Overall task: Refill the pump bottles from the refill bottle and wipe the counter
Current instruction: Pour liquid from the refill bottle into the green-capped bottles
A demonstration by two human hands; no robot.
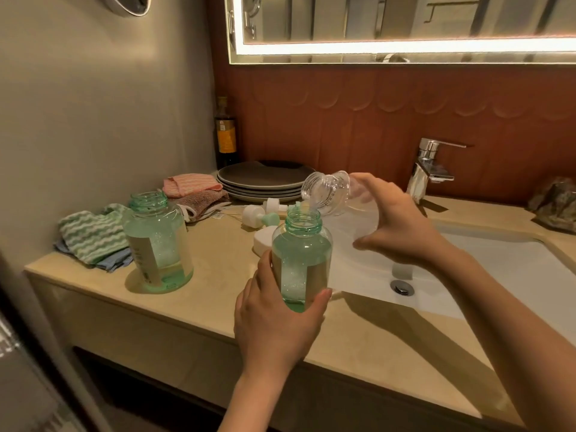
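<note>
– Question: what do we hold?
– Our left hand point(280, 332) grips the nearer pump bottle point(300, 257) by the sink point(467, 260); our right hand point(396, 226) holds the refill bottle point(336, 194) tilted, mouth just above its open neck
– And the other pump bottle point(157, 241)?
– We see it uncapped, upright on the counter point(218, 294), left, near the cloths point(93, 238)

Lit mirror point(405, 20), rust tiled wall point(374, 126), beige wall point(93, 104)
</note>
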